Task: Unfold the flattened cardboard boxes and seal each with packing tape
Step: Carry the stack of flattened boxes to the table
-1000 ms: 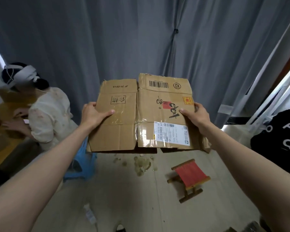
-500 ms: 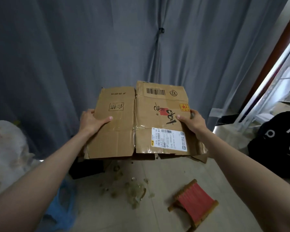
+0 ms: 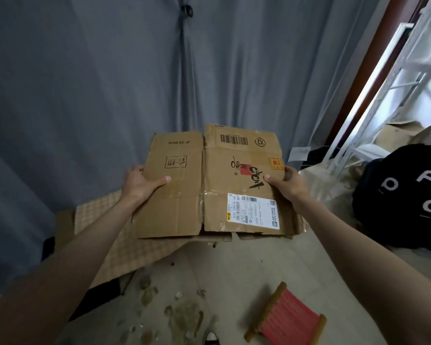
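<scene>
A flattened brown cardboard box (image 3: 184, 215) is held up in front of me, above the floor. It carries a barcode, handwritten black marks, a red sticker and a white shipping label (image 3: 253, 214). My left hand (image 3: 141, 184) grips its left edge with the thumb lying on top. My right hand (image 3: 285, 184) grips its right edge, thumb on the upper face. The fingers of both hands are hidden under the cardboard. No packing tape roll is visible.
A small red folding stool (image 3: 285, 321) stands on the tiled floor at lower right. Flat cardboard sheets (image 3: 115, 255) lie on the floor at left. Grey curtains (image 3: 110, 83) hang behind. A white metal rack (image 3: 388, 100) and a black garment (image 3: 403, 195) are at right. Debris (image 3: 182, 312) litters the floor.
My view has swung to the right; the seated person at left is out of sight. Both hands keep their grip on the flattened box, which has stayed in front of me.
</scene>
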